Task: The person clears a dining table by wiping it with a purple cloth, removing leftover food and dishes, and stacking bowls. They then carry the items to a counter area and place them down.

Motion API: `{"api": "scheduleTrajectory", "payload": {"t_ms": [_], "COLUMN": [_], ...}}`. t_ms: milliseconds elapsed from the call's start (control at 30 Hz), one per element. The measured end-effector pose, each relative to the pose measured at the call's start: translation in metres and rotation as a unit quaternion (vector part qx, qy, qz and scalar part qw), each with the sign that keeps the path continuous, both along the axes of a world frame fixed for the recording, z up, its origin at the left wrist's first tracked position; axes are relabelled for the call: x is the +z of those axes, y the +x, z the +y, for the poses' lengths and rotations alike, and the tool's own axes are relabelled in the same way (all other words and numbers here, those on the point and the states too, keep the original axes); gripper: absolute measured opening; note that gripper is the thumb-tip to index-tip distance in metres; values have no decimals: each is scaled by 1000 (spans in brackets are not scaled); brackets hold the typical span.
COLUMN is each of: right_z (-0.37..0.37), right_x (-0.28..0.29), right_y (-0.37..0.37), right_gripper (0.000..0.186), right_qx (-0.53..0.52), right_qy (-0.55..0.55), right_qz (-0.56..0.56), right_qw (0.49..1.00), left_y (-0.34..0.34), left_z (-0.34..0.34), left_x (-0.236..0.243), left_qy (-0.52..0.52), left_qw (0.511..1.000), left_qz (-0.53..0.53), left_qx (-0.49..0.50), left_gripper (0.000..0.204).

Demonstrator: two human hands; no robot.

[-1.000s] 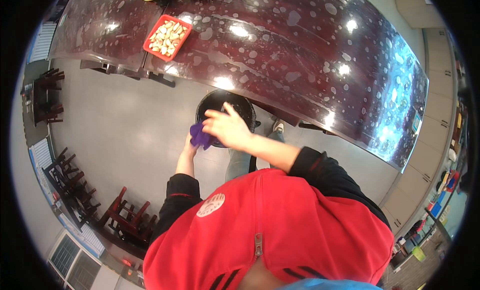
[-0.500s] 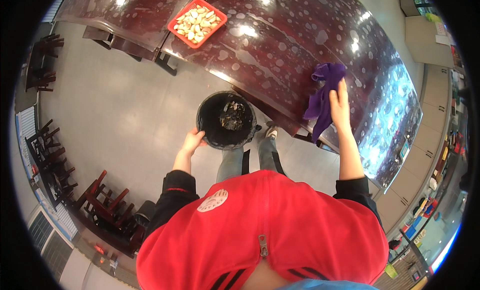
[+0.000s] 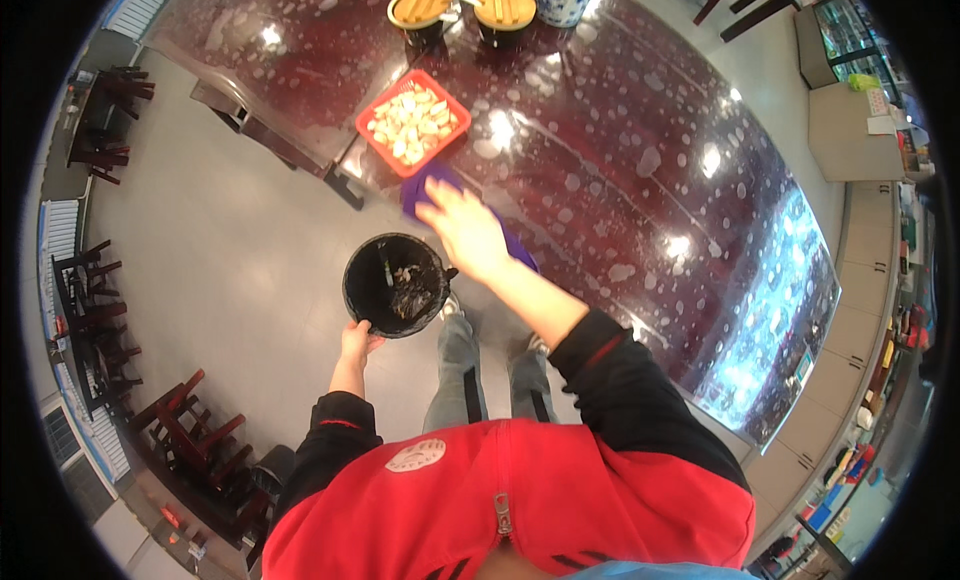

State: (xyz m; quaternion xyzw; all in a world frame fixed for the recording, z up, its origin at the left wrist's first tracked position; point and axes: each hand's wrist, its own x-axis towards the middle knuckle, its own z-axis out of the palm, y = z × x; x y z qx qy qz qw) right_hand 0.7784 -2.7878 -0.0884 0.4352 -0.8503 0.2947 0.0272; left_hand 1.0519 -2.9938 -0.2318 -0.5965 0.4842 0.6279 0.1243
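Observation:
My left hand [image 3: 360,342] is closed on the near left rim of a round black trash bin [image 3: 362,290], which it holds beside the table edge. Dark and pale scraps lie at the bottom of the bin. My right hand [image 3: 462,228] is stretched out flat over a purple cloth [image 3: 425,183] at the table's near edge, fingers extended and slightly blurred. Part of the cloth shows beyond the fingers, and another part hangs under the wrist. Just past the cloth sits a red plastic basket [image 3: 459,126] of pale pieces that look like garlic cloves [image 3: 410,123].
The dark red glossy table [image 3: 600,180] has whitish spots. At its far side stand two dark pots [image 3: 500,30] with wooden tops and a blue-and-white pot [image 3: 565,2]. Dark wooden chairs [image 3: 190,425] stand at the left. Cabinets [image 3: 850,325] line the right.
My right hand has swept the purple cloth leftward along the table to near the basket. The bin in my left hand has shifted left and slightly toward me. The pots have come into view.

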Motion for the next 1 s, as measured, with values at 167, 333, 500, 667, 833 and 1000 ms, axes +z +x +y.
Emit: {"api": "scheduleTrajectory", "payload": {"t_ms": [167,333,500,667,833,1000], "right_z": [128,237,169,33,-29,-36], "right_x": [1,-8,-20,-11,-1,-2], "right_y": [-2,-117,-181,-196,-222,-232], "right_gripper": [27,22,29,37,43,48], "right_qx": [76,-312,-325,-131,-32,-6], "right_qy": [54,49,56,59,88,104], "right_qz": [-24,154,116,0,-13,21], "right_qw": [995,936,937,990,996,994], "left_y": [-13,-27,-52,-77,-94,-106], "left_z": [-11,-26,-47,-57,-51,-57], "left_x": [-22,-89,-172,-245,-312,-374], "left_qy": [1,17,64,101,138,158], "left_qw": [996,987,981,971,960,956], "left_qz": [13,14,-11,-9,18,-14], "left_qx": [91,162,183,216,241,248], "left_gripper": [26,22,17,18,23,31]}}
